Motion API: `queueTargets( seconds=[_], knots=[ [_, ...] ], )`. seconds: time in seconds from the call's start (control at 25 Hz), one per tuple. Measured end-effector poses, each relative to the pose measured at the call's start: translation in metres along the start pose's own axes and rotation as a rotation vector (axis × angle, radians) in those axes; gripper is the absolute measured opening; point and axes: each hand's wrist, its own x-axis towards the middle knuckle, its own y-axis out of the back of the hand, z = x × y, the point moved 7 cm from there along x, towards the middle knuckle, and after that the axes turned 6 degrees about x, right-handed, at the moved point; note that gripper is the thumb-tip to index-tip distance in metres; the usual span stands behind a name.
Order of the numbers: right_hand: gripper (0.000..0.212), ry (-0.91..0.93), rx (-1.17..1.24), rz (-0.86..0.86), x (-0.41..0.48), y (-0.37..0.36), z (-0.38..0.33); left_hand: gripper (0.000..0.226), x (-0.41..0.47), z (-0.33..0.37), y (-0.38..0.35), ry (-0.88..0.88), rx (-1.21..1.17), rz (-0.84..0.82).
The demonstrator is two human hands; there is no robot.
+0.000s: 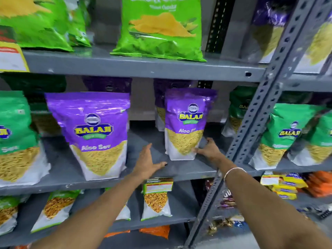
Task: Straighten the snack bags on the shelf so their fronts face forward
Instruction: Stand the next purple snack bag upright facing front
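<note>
Two bare forearms, nearest the camera, reaching up to the middle shelf [179, 169]; a thin bangle [233, 170] on the right wrist.

Left hand [146, 161]: grip wide, fingers spread, palm turned toward the right; holds nothing, hovers over bare shelf between the two purple bags.

Right hand [209, 149]: fingers curled round the lower right corner of the right purple bag [185, 123], thumb on its front; grip narrow, touching rather than lifting, as far as can be told.

Right purple bag: stand-up pouch, upright on the middle shelf, well back from the edge, front turned slightly leftward.

Left purple bag [97, 133]: same kind, upright, nearer the front edge, front facing out.

Handling, judged: light, glossy film, likely slippery; soft walls over brittle contents, so no squeezing. Best taken at both lower side seams and pivoted on its base.

Count: purple pouches, two in front, at least two more dim behind. Green pouches on this shelf, one far left, roughly three at right.
</note>
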Motion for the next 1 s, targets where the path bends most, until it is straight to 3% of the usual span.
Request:
queueTargets(
  seconds=[0.08,0.2,0.44,0.56,1.0],
  knots=[
    [0.027,0.011,0.073,-0.066,0.013,0.003,0.003,0.104,0.031,0.000,-0.030,0.172,-0.160,-0.092],
    [0.028,0.014,0.187,-0.203,0.038,0.002,0.014,0.108,0.068,-0.002,-0.060,0.272,-0.233,-0.132],
    [0.087,0.051,0.133,-0.310,0.081,-0.008,0.045,0.063,0.069,0.018,-0.066,0.388,-0.387,0.006],
    [0.079,0.081,0.080,-0.302,0.085,-0.002,0.056,0.045,0.057,0.021,-0.065,0.418,-0.357,0.002],
    [0.072,0.087,0.010,-0.309,0.017,0.015,0.040,0.057,0.021,0.021,-0.067,0.420,-0.222,-0.019]
  ],
)
